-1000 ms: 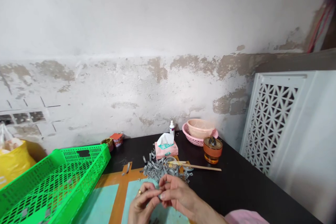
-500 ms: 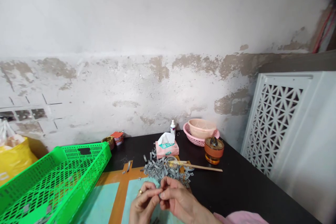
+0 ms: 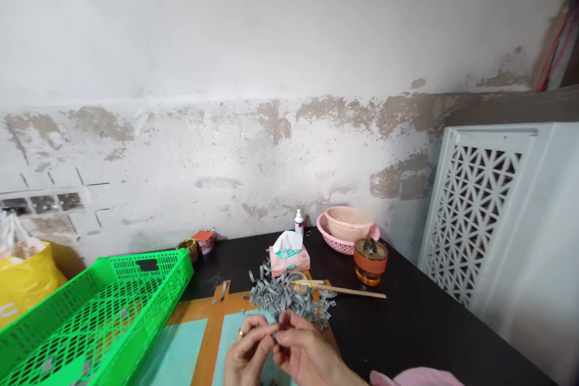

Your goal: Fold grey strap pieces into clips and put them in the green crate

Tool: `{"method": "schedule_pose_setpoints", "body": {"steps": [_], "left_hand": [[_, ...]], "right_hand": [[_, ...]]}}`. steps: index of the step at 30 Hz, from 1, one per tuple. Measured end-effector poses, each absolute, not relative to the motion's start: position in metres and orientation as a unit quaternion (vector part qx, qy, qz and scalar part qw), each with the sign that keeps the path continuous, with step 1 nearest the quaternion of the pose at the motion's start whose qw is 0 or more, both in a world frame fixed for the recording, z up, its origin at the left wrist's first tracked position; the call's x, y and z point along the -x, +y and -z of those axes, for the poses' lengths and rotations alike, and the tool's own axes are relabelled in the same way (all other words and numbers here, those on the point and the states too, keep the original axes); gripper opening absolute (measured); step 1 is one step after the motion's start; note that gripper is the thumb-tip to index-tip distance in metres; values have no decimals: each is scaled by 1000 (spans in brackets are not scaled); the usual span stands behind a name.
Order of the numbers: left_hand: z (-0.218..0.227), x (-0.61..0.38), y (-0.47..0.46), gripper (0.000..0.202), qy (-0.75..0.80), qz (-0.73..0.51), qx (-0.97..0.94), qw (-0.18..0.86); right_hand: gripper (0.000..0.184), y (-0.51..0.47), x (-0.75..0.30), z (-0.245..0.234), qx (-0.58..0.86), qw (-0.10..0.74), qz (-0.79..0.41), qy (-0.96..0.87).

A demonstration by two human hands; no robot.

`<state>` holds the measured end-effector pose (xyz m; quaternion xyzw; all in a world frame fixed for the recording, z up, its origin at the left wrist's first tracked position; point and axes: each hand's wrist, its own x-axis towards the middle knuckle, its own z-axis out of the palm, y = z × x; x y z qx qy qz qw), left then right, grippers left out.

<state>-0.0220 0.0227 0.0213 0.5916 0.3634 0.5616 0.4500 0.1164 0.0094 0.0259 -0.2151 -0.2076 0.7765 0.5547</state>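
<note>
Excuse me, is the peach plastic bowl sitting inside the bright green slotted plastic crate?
No, the peach plastic bowl sits in a pink perforated plastic basket on the black table, away from the green crate.

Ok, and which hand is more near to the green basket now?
The left hand is nearer: the green basket lies to its left, not touching it. The right hand is farther, on the other side of the left hand.
</note>
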Motion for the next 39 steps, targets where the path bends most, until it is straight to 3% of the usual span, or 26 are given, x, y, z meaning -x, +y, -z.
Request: {"method": "schedule_pose_setpoints", "body": {"steps": [15,22,39], "left_hand": [[-22,20,22,20,351,-550,-574,495],[-29,23,22,13,373,-573,-605,408],[-12,21,26,33,350,-492,-647,465]], "right_hand": [[28,7,-111,-30,229,596,-704,-310],[33,12,-118,-32,177,606,-667,-396],[15,22,-143,-26,295,530,-517,-604]]}}
